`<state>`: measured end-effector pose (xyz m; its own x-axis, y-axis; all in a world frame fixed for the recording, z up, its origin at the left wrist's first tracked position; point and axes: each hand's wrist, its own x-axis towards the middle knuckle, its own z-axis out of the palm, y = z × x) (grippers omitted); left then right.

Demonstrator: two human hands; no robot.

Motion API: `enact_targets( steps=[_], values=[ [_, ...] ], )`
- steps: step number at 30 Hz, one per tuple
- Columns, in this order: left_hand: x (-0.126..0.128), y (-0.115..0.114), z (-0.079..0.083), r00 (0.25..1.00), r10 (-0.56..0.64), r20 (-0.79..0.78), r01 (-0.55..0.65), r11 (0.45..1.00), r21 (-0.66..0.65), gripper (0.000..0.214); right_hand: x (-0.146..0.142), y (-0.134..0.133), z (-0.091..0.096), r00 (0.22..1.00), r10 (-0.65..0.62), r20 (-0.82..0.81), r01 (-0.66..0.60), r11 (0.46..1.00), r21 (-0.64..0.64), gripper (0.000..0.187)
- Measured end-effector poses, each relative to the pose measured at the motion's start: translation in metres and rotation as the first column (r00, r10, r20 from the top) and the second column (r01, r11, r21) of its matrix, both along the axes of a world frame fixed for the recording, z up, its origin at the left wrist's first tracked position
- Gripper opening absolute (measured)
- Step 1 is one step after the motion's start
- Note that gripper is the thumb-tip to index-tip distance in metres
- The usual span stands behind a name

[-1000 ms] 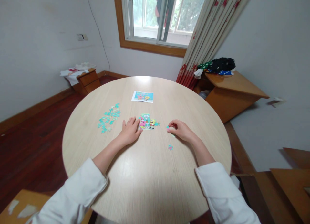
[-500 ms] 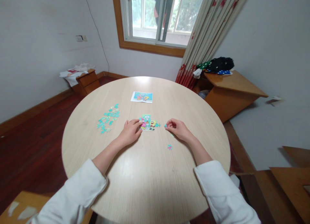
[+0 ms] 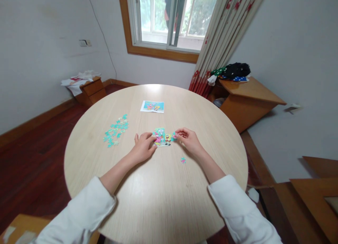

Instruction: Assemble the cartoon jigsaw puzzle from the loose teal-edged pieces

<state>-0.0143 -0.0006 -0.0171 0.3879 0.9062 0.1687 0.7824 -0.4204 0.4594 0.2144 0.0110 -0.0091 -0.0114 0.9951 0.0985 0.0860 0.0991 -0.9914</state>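
Observation:
A partly joined jigsaw puzzle point(image 3: 161, 140) with bright cartoon figures lies flat at the middle of the round table point(image 3: 155, 201). My left hand point(image 3: 143, 148) holds its left edge, with the thumb and forefinger on it and the little finger sticking out. At the puzzle's right end, my right hand point(image 3: 189, 141) pinches a small turquoise-and-pink puzzle piece point(image 3: 175, 135). That piece is at the joined part; whether it is locked in, I cannot tell. Closer to me lies a loose pink-and-turquoise piece point(image 3: 183, 160), apart from both hands.
Several loose turquoise pieces point(image 3: 115, 131) are spread on the left of the table. A printed picture point(image 3: 152, 106) of the same figures lies beyond the puzzle. Past the table stand a wooden cabinet point(image 3: 250, 92) with clothes on it and a curtained window point(image 3: 169, 22).
My right hand has moved left, bringing its piece up to the puzzle's right end. My left hand stays at the left edge. The whole view has shifted slightly.

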Motion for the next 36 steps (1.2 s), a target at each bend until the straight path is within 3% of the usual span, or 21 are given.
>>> enact_targets(
  steps=[6,12,19,36],
  values=[
    [0.008,-0.013,0.003,0.997,-0.073,-0.012,0.074,0.997,0.031,0.027,-0.017,-0.009,0.003,0.992,0.036,-0.123,-0.046,0.996,-0.076,0.034],
    [0.016,-0.024,0.005,0.999,-0.046,0.018,0.045,0.994,0.095,0.02,-0.026,-0.014,0.001,0.984,0.083,-0.157,-0.102,0.989,-0.112,0.035],
    [0.017,-0.021,0.014,0.976,-0.025,0.215,-0.013,0.985,0.172,0.026,-0.035,-0.019,0.002,0.978,0.146,-0.15,-0.162,0.982,-0.097,0.032],
    [0.014,-0.02,0.015,0.957,-0.019,0.289,-0.041,0.979,0.2,0.02,-0.04,-0.026,0.005,0.96,0.188,-0.207,-0.213,0.971,-0.105,0.036]
  ],
)
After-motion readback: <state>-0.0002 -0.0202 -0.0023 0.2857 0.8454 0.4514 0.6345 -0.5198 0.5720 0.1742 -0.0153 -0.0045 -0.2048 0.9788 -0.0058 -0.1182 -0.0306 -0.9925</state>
